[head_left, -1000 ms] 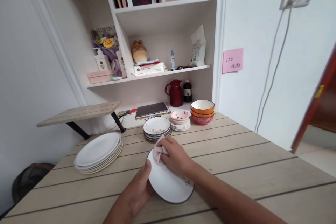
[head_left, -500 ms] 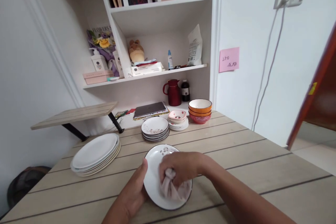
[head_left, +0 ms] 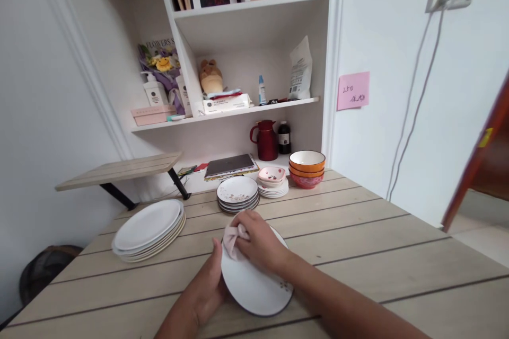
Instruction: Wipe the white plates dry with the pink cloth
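A white plate with a dark rim and a small floral print is tilted up above the table, in front of me. My left hand grips its left edge, thumb on the rim and the other fingers hidden underneath. Bunched in my right hand is a pale pink cloth, pressed to the plate's upper left part. Just beyond it stands a stack of similar floral plates.
White oval plates are stacked at the left, near a small raised shelf. Small dishes and orange bowls stand at the back. Behind them are a laptop and a red jug.
My right hand has moved the cloth from the plate's lower right to its upper left. The plate's floral print has turned from the top to the lower right.
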Tool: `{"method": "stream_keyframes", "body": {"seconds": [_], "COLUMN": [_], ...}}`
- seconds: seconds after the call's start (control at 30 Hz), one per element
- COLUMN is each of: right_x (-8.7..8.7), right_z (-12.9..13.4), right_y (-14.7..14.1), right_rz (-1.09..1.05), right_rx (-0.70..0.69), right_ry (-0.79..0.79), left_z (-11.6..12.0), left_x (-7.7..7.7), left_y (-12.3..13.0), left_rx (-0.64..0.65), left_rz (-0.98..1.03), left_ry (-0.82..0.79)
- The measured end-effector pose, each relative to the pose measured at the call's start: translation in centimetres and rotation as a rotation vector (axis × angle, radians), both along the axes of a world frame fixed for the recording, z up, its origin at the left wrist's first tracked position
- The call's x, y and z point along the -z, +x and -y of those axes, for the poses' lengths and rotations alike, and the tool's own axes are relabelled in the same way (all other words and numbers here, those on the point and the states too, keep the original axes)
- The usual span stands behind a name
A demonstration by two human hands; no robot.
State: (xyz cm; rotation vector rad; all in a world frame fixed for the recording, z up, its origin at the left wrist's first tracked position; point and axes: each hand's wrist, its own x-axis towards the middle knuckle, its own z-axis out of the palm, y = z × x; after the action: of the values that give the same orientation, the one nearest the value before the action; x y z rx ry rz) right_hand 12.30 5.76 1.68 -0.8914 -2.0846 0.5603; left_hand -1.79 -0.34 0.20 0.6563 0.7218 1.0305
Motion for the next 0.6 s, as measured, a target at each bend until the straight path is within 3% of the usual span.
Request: {"method": "stream_keyframes", "body": {"seconds": [0.17,0.3,0.37,0.47,0.6], "right_x": [-1.5,-3.2,-3.7,-4.0,-3.2], "right_z": [0.8,0.8,0.8,0.7,0.0], "right_y": [0.6,2.4,3.1,4.0,3.8], "right_rz": [0.096,0.358,0.51,0.655,0.438], "right_rx": [-0.344,-0.767,-0.903,-0.852,-0.493], "right_ry": [0.046,-0.022,-0.063,-0.1,0.06], "left_z": [-0.3,-0.2,-0.1,0.1,0.2], "left_x": [0.1,0.1,0.1,-0.2,-0.3], "left_y": [-0.1,-0.4,-0.4,-0.2,0.1], "left_rx": [0.008,0.037,0.039,0.024,0.003], "left_rz": [0.069,0.015,-0.012,-0.039,-0.005], "left_ry": [0.017,-0.041,-0.05,-0.06,-0.034]}}
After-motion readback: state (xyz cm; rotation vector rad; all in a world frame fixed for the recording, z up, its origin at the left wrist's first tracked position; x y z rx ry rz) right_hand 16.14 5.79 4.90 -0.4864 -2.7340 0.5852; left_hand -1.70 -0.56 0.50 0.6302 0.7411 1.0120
